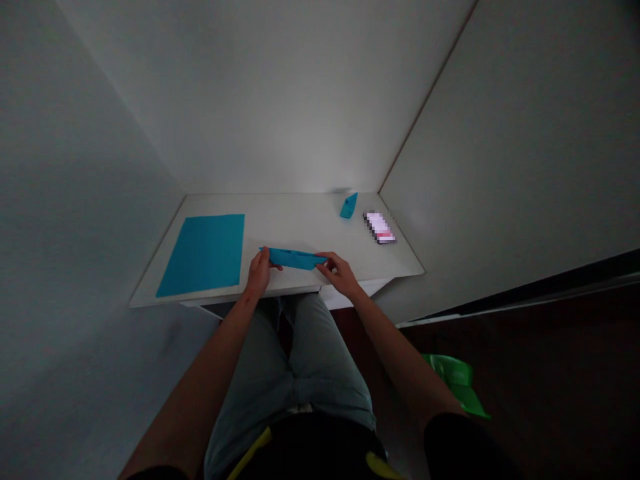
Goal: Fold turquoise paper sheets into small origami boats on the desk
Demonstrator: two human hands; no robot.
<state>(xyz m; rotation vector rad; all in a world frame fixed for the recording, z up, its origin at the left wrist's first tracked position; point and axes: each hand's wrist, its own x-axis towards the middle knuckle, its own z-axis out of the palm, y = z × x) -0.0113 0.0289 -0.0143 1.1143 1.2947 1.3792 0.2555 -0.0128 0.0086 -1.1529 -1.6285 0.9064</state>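
Observation:
A long, narrow folded strip of blue paper (294, 258) lies near the front edge of a white table (300, 220). My left hand (259, 270) pinches the strip's left end, fingers closed on it. My right hand (338, 269) grips its right end the same way. Both forearms reach forward from my lap.
A flat blue paper sheet (205, 253) lies on the table's left part. A small folded blue paper shape (349, 205) stands at the back right, beside a phone (380, 227). White walls close in the table on three sides. A green object (457, 383) lies on the dark floor at right.

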